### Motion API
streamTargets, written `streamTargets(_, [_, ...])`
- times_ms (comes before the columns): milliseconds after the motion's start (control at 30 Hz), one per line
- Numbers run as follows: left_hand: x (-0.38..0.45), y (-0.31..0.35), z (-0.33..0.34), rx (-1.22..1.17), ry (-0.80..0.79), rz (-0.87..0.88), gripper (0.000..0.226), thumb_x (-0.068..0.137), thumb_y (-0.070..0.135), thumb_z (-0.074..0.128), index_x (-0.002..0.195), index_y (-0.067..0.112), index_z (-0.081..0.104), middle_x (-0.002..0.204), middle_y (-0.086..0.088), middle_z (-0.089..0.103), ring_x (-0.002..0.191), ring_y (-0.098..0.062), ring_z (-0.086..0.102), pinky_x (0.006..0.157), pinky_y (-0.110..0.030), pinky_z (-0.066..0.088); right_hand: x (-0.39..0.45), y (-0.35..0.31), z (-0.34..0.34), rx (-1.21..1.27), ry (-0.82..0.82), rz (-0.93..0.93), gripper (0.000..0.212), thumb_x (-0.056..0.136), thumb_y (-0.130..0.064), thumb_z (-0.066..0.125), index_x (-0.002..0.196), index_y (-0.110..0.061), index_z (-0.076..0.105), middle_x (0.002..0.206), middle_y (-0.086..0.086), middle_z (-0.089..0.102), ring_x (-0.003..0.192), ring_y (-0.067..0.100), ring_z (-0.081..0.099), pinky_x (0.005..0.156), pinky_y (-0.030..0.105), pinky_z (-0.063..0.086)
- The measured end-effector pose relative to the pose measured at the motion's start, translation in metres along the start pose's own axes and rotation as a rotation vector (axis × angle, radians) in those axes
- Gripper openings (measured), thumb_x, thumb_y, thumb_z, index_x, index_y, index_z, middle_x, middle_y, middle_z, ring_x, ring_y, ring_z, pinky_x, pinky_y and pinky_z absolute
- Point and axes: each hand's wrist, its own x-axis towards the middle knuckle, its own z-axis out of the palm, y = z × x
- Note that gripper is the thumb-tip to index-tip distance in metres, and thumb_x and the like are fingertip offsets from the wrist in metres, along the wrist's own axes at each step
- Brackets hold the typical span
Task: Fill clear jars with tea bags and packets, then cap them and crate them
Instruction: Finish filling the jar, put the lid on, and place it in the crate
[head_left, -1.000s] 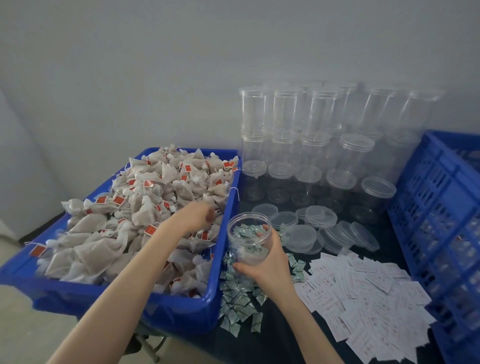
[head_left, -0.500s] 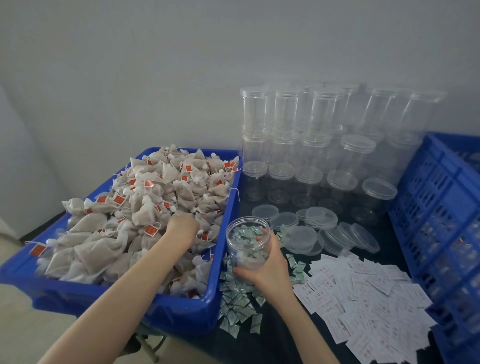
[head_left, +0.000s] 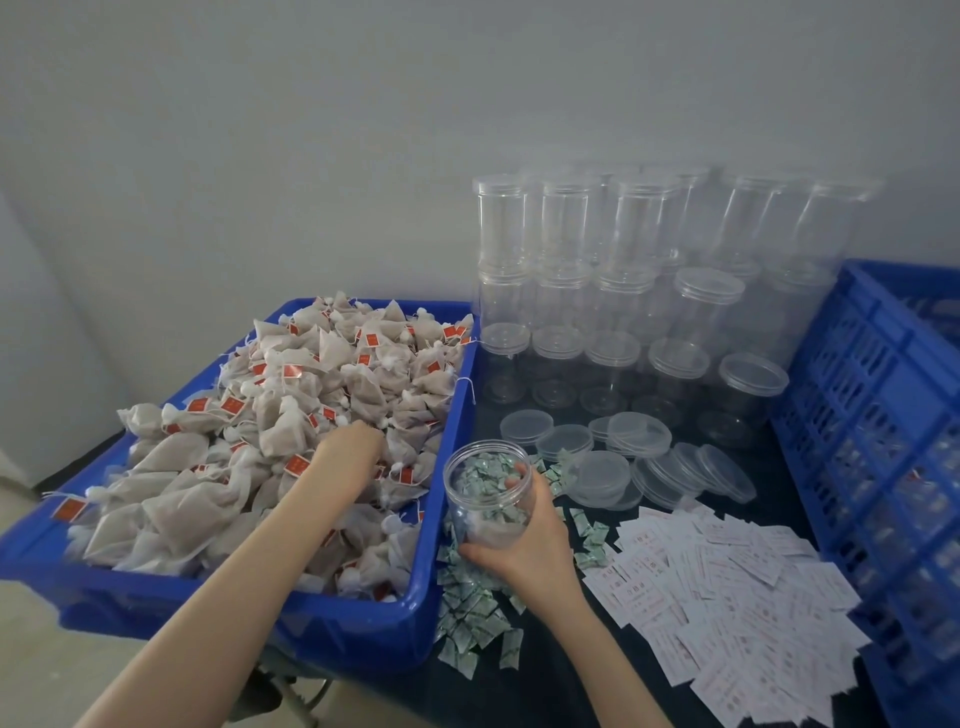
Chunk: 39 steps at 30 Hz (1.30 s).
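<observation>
Since a second ago your left hand (head_left: 349, 453) has pulled back from the far part of the heap toward the near middle of the blue bin (head_left: 363, 626) and dug in among the tea bags (head_left: 291, 395); your right hand (head_left: 524, 540) has kept the open jar (head_left: 488, 499) in nearly the same spot, just right of the bin's rim.

In the head view, your left hand's fingers are buried in the bags, so you cannot tell from here whether they have closed on one yet. Your right hand grips the jar from the near side, thumb and fingers wrapped round its lower wall, mouth tilted slightly toward the bin. The jar looks as if it has no tea bag in it yet; the green-and-white shapes seen in it may be the small packets (head_left: 467, 618) scattered beneath and behind it, showing through the clear wall.

You seem early in this jar's cycle: bags to go in, then a lid from the loose lids (head_left: 639, 434) behind it. Many empty capped jars (head_left: 613, 291) are stacked at the back. The white sachets (head_left: 727, 587) lie spread to the right, and the blue crate (head_left: 857, 415) at the far right holds what may be finished jars, though its contents are too blurred to tell.
</observation>
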Motion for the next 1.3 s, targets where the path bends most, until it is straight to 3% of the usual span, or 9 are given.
streamTargets(133, [-0.005,-0.007,-0.001,-0.006,0.015,-0.004,0.018,0.084,0.017,0.064,0.101,0.014,0.059,0.114,-0.007,0.059,0.106,-0.023,0.061,0.082,-0.030,0.047,0.000,0.000,-0.001,-0.006,0.008,-0.002,0.109,0.049,-0.030,0.097,0.131,-0.051,0.028,0.133,-0.020,0.049,0.124,-0.001,0.046,0.099,0.015,0.033])
streamTargets(267, [-0.014,-0.005,0.011,0.234,0.103,-0.030,0.017,0.092,0.019,0.057,0.107,0.021,0.064,0.108,0.005,0.063,0.104,-0.015,0.061,0.070,-0.024,0.038,-0.001,-0.002,0.000,-0.005,0.010,-0.005,0.111,0.049,-0.032,0.097,0.131,-0.052,0.026,0.138,-0.018,0.048,0.127,0.002,0.045,0.103,0.021,0.035])
streamTargets(400, [-0.019,-0.002,0.003,0.159,0.157,-0.015,0.021,0.090,0.006,0.058,0.110,0.014,0.062,0.113,-0.002,0.062,0.107,-0.020,0.061,0.077,-0.026,0.048,-0.002,0.001,-0.001,-0.010,0.007,-0.016,0.112,0.048,-0.035,0.097,0.136,-0.049,0.028,0.138,-0.017,0.050,0.128,0.003,0.046,0.105,0.023,0.037])
streamTargets(567, [-0.038,-0.007,-0.024,0.077,0.379,-0.021,0.022,0.087,0.004,0.062,0.106,0.014,0.063,0.107,-0.002,0.064,0.105,-0.018,0.059,0.085,-0.028,0.049,-0.003,0.002,-0.001,-0.012,0.001,-0.020,0.116,0.046,-0.040,0.096,0.143,-0.040,0.031,0.140,-0.015,0.049,0.130,0.003,0.046,0.109,0.025,0.036])
streamTargets(700, [-0.060,-0.003,-0.052,-0.070,0.653,0.119,0.028,0.089,0.018,0.065,0.117,0.020,0.062,0.112,0.004,0.065,0.104,-0.011,0.058,0.090,-0.024,0.045,-0.002,0.002,0.001,-0.033,-0.003,-0.006,0.119,0.048,-0.039,0.096,0.146,-0.038,0.029,0.140,-0.015,0.049,0.129,0.003,0.045,0.104,0.020,0.034])
streamTargets(800, [-0.084,0.007,-0.075,-0.173,0.794,0.254,0.024,0.085,0.014,0.069,0.109,0.015,0.068,0.104,-0.002,0.069,0.095,-0.015,0.063,0.082,-0.025,0.050,-0.003,0.001,0.003,-0.035,-0.008,-0.006,0.120,0.048,-0.039,0.097,0.148,-0.035,0.029,0.141,-0.013,0.050,0.131,0.005,0.046,0.109,0.026,0.038])
streamTargets(933, [-0.099,0.013,-0.086,-0.261,0.962,0.408,0.027,0.058,0.010,0.088,0.080,0.006,0.072,0.076,-0.008,0.070,0.069,-0.025,0.067,0.062,-0.034,0.058,-0.003,0.001,0.005,-0.036,-0.011,-0.015,0.116,0.052,-0.033,0.097,0.147,-0.034,0.031,0.141,-0.013,0.051,0.131,0.005,0.047,0.109,0.024,0.040])
streamTargets(1100, [-0.086,0.043,-0.079,-0.209,0.740,0.567,0.021,0.091,0.017,0.060,0.110,0.024,0.067,0.102,0.005,0.067,0.097,-0.013,0.060,0.085,-0.025,0.045,-0.003,-0.004,0.002,-0.013,-0.005,-0.027,0.118,0.050,-0.034,0.095,0.148,-0.036,0.030,0.139,-0.012,0.051,0.128,0.007,0.049,0.108,0.032,0.043])
streamTargets(1300, [-0.060,0.043,-0.056,-0.532,0.184,0.685,0.023,0.087,0.014,0.066,0.104,0.029,0.068,0.083,0.019,0.066,0.076,0.006,0.060,0.074,-0.010,0.045,-0.003,-0.004,-0.003,0.013,0.003,-0.045,0.099,0.051,-0.026,0.095,0.121,-0.057,0.033,0.128,-0.023,0.052,0.113,-0.015,0.051,0.081,-0.002,0.041])
